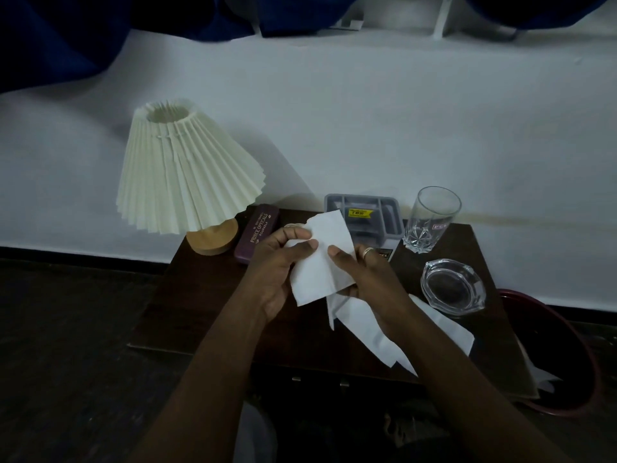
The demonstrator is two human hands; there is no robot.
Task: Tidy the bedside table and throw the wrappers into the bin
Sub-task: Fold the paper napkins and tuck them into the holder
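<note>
White paper wrapper (322, 259) is up off the dark wooden bedside table (207, 295), flat-ish and creased. More white wrappers (367, 329) lie near the front edge; dark red bin (581, 355) sits just right.

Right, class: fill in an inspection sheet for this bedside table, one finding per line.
Surface: dark wooden bedside table, partly covered.
Job's things: white paper sheet held up; more white papers lying on the table; red bin at the right, beside the table.
Clutter: pleated lamp, purple spectacle case, grey organiser, empty glass, glass ashtray.
Hands: left hand and right hand both grip the sheet.
Cables: nothing seen.
Surroundings: white wall, dark floor.
</note>
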